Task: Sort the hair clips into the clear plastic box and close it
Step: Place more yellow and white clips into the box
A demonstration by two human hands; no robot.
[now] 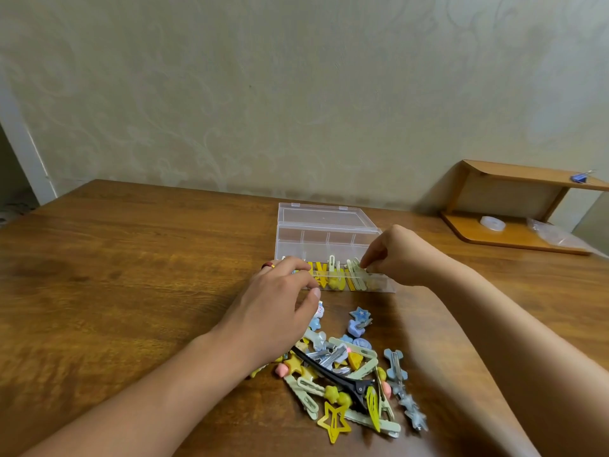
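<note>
A clear plastic box [316, 239] with dividers stands open on the wooden table, its lid [321, 215] leaning back. Yellow and pale green clips [333, 278] fill its front compartments. My right hand [398, 257] pinches a pale green clip [358, 273] over the box's front right compartment. My left hand [280, 308] hovers at the box's front left corner, fingers curled, thumb near the front wall; whether it holds anything is hidden. A pile of loose hair clips [349, 374] lies in front of the box, with a black clip [333, 372] across it and a yellow star clip [333, 422] nearest me.
A small wooden shelf [514, 206] stands at the back right with a tape roll [492, 223], a plastic bag [553, 234] and a blue binder clip [580, 177] on it. The wall runs close behind the box. Bare table top [131, 265] stretches to the left.
</note>
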